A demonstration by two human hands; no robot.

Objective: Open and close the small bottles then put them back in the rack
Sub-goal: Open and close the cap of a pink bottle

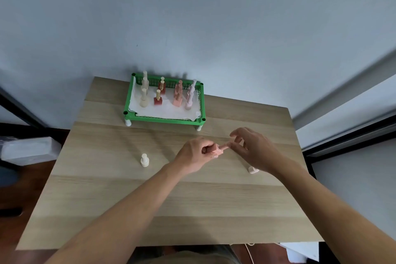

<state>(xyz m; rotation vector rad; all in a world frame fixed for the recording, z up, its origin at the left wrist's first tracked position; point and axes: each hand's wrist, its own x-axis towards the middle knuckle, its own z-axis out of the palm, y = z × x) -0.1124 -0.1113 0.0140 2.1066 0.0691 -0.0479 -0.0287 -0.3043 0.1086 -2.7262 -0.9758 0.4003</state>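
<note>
Two bare forearms enter from the lower edge of the frame and meet just right of centre over a wooden table (107,199). At centre, the left hand (194,154) grips the square body of a pink bottle (218,150), fingers curled round it, the bottle tilted with its neck toward the right. The right hand (255,149) pinches the pink cap (225,146) at thumb and fingertips, the other fingers spread loosely above; whether the cap is being loosened or tightened cannot be told. Near the upper centre stands a green rack (165,118) lined with white paper, holding rows of cream, red, pink and pale lilac bottles. Two bottles stand outside it on the table: a cream bottle (144,160) left of centre, and a pale bottle (252,170) partly hidden beneath the right wrist. By this layout the task appears partway through: one bottle is in hand, at least three remain to be returned to the rack, and which racked bottles have already been handled cannot be judged.
</note>
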